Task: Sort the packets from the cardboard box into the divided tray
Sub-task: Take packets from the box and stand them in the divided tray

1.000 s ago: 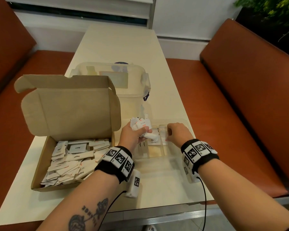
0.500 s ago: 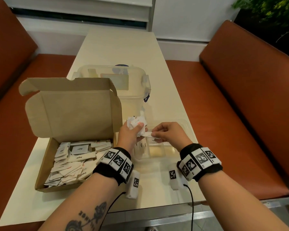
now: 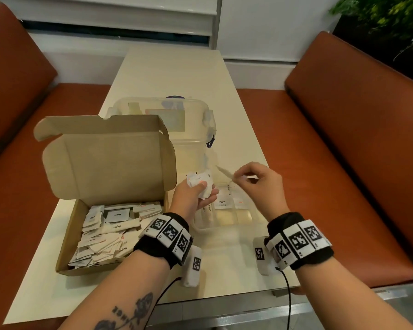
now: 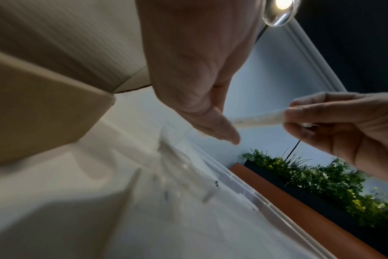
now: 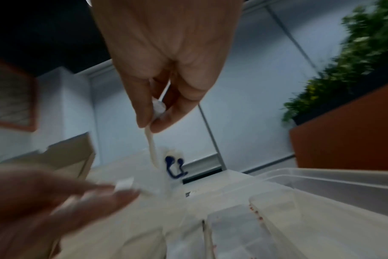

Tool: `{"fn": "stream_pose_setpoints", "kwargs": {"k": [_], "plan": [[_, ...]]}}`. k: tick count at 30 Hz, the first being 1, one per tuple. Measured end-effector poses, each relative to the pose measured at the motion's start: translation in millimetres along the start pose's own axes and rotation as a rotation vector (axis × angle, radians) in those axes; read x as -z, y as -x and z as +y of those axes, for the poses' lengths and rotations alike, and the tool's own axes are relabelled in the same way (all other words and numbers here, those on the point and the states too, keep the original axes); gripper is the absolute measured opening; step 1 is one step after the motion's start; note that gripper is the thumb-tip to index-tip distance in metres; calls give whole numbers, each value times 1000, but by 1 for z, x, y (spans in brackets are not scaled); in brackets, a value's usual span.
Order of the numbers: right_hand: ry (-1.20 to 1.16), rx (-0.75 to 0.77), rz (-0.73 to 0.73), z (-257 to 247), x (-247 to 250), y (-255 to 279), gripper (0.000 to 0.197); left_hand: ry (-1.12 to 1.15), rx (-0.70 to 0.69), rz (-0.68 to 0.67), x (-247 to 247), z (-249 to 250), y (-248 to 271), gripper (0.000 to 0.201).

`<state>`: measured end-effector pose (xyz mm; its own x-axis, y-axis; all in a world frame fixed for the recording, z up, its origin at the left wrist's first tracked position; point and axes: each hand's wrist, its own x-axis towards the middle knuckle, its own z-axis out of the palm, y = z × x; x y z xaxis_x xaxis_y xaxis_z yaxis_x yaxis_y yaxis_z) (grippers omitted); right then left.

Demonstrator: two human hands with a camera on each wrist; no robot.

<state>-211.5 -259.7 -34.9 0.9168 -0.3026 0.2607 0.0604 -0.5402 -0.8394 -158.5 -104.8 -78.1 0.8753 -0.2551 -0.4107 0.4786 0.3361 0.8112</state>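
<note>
Right hand [image 3: 258, 184] pinching slim white paper stick packet [image 3: 224, 173], long axis tilted, directly above clear divided plastic tray [image 3: 246, 216]; left hand [image 3: 196, 198] clutching bunch of white packets [image 3: 199, 181] beside it.

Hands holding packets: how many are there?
2. The left hand grips a bunch of packets beside the cardboard box; the right hand pinches one thin packet above the divided tray.

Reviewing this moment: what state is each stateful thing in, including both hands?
Brown cardboard box: lid open, many packets inside.
Clear divided plastic tray: few packets in.
Clear lidded container: closed.
Left hand: grips white packet bunch.
Right hand: pinches slim white packet.
</note>
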Motion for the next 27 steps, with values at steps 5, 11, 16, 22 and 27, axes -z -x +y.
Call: {"fn": "stream_pose_setpoints", "kwargs": {"k": [5,11,16,22,27], "plan": [[111,99,-189,6,-17,16,9,57,17,-42,-7,8,5,32],[138,134,-280,11,-20,20,7,-23,16,-58,-7,7,3,30],[33,-10,-271,10,-23,21,13,-66,-27,-34,-4,5,3,26],[-208,-266,-237,9,-24,12,19,2,-20,-35,-1,7,7,18],[-230,-294,-257,10,-18,6,9,72,36,-55,1,13,8,27]]}}
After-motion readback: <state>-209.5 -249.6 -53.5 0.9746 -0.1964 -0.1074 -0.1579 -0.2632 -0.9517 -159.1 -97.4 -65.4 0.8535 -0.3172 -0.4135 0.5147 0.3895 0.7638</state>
